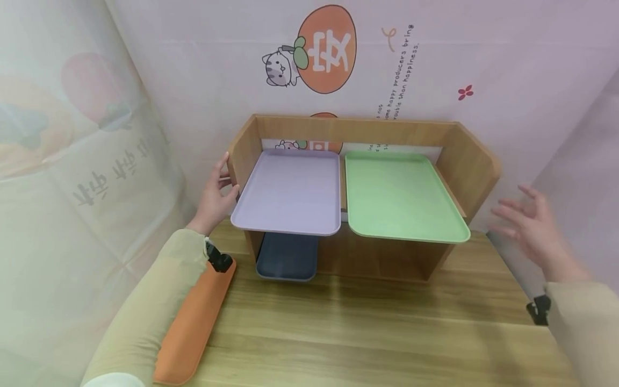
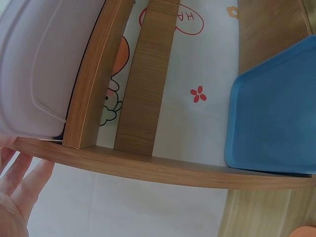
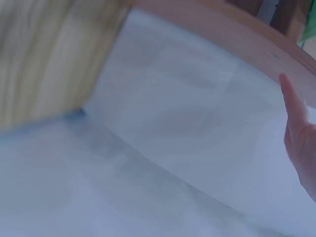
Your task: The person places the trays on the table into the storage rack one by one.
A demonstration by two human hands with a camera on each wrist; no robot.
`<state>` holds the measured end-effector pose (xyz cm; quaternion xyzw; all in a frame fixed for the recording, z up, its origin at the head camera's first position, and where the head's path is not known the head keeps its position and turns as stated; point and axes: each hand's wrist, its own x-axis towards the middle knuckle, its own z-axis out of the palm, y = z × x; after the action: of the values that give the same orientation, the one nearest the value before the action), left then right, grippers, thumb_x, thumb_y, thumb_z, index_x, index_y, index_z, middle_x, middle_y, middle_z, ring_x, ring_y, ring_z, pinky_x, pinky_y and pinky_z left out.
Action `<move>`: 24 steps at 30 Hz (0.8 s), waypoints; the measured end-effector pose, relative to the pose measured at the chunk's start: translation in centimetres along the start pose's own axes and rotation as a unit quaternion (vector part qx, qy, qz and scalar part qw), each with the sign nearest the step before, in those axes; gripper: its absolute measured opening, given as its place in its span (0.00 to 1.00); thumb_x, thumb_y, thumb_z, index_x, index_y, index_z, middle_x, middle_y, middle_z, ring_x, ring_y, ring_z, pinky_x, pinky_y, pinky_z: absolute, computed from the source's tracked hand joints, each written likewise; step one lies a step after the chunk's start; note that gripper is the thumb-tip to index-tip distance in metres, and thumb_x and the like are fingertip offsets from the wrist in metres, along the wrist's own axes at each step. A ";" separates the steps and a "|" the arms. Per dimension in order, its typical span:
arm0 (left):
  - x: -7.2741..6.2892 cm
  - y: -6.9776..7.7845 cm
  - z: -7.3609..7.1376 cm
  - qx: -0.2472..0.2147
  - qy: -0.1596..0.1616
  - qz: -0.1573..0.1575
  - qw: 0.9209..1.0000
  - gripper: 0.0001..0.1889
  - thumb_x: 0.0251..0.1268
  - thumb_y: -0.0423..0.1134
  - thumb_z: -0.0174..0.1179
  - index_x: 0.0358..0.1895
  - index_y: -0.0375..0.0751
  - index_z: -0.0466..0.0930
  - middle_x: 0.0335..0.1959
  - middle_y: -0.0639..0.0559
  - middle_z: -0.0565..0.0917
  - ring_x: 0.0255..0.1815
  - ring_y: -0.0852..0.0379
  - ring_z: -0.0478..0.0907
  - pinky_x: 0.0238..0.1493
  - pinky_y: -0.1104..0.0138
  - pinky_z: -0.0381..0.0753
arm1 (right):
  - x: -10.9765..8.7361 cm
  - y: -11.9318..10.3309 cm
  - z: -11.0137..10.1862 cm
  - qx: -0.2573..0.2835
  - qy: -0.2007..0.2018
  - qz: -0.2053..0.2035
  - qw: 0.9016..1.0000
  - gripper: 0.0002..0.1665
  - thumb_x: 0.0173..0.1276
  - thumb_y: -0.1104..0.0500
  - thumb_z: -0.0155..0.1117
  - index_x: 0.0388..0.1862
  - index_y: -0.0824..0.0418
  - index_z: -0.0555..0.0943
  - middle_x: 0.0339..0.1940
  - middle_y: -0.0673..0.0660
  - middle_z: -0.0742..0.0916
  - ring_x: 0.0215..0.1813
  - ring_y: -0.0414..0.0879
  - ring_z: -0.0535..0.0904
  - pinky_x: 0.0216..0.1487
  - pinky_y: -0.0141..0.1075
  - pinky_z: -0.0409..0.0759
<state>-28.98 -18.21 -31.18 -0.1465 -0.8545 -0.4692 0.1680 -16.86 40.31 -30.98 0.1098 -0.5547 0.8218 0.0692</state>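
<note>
A two-level wooden desk shelf [image 1: 297, 128] stands against the back cloth. On its upper level lie a light purple tray [image 1: 290, 191] at left and a green tray [image 1: 403, 196] at right, both jutting past the front. A dark blue tray [image 1: 287, 257] sits in the lower left part. My left hand [image 1: 216, 193] touches the outside of the left side panel, its fingers fairly straight and its thumb close to the purple tray's edge. In the air to the right of the right side panel, apart from it, my right hand [image 1: 534, 228] has its fingers spread and holds nothing.
An orange tray [image 1: 198, 322] lies on the wooden table [image 1: 348, 333], partly under my left forearm. A white rounded thing [image 1: 113, 380] shows at the bottom left edge. Printed cloth [image 1: 203, 64] surrounds the table at the back and sides.
</note>
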 end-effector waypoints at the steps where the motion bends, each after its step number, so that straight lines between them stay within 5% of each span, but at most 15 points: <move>1: 0.0 0.0 0.0 0.001 0.000 0.000 1.000 0.42 0.66 0.29 0.54 0.75 0.64 0.43 0.61 0.33 0.67 0.63 0.36 0.69 0.61 0.45 0.72 | 0.5 -0.7 0.5 -0.065 0.014 -0.006 0.998 0.45 0.70 0.74 0.46 0.76 0.49 0.39 0.48 0.49 0.75 0.42 0.39 0.83 0.37 0.34 0.85; 3: 0.0 -0.1 0.0 0.003 0.000 0.001 1.000 0.42 0.66 0.29 0.53 0.75 0.64 0.42 0.61 0.33 0.67 0.63 0.36 0.69 0.61 0.45 0.72 | 1.5 -1.8 1.4 -0.179 0.030 -0.009 0.983 0.49 0.68 0.74 0.50 0.76 0.48 0.38 0.51 0.47 0.72 0.41 0.32 0.80 0.36 0.28 0.84; 6: 0.0 0.0 0.0 0.004 0.003 -0.004 1.000 0.42 0.66 0.29 0.54 0.75 0.65 0.42 0.61 0.33 0.67 0.63 0.36 0.69 0.61 0.46 0.72 | 2.7 -2.5 2.6 -0.351 0.033 0.010 0.936 0.48 0.69 0.67 0.54 0.76 0.44 0.41 0.64 0.59 0.66 0.42 0.24 0.75 0.36 0.22 0.82; 9: -0.1 0.2 0.0 0.002 0.002 -0.009 1.000 0.42 0.66 0.28 0.54 0.75 0.64 0.42 0.61 0.33 0.67 0.63 0.36 0.69 0.62 0.45 0.71 | 3.3 -2.2 3.3 -0.453 0.042 0.029 0.890 0.48 0.70 0.63 0.56 0.76 0.40 0.40 0.68 0.67 0.60 0.42 0.22 0.70 0.37 0.21 0.81; 10: -0.2 0.2 0.0 0.003 0.002 -0.010 1.000 0.42 0.66 0.29 0.54 0.75 0.65 0.42 0.61 0.33 0.67 0.63 0.37 0.69 0.62 0.46 0.71 | 3.4 -1.9 3.3 -0.464 0.045 0.033 0.884 0.48 0.70 0.62 0.56 0.76 0.40 0.39 0.69 0.71 0.57 0.43 0.23 0.70 0.38 0.21 0.81; 18: -0.1 0.2 0.2 0.001 -0.002 -0.008 1.000 0.42 0.66 0.30 0.54 0.75 0.65 0.42 0.62 0.33 0.67 0.63 0.36 0.69 0.62 0.44 0.70 | 3.4 0.8 2.9 -0.482 0.081 0.019 0.872 0.48 0.70 0.64 0.53 0.76 0.41 0.37 0.60 0.69 0.63 0.41 0.25 0.69 0.36 0.27 0.84; 24: 0.0 -0.1 0.1 0.000 0.000 -0.006 1.000 0.42 0.66 0.29 0.54 0.75 0.65 0.42 0.62 0.33 0.67 0.63 0.36 0.69 0.63 0.44 0.69 | 3.5 1.1 3.0 -0.473 0.089 0.010 0.876 0.52 0.70 0.66 0.51 0.74 0.32 0.33 0.66 0.76 0.59 0.48 0.36 0.71 0.36 0.26 0.83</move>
<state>-29.05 -18.18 -31.24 -0.1410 -0.8556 -0.4699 0.1651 -20.19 37.05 -29.98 -0.0150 -0.8700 0.4683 0.1538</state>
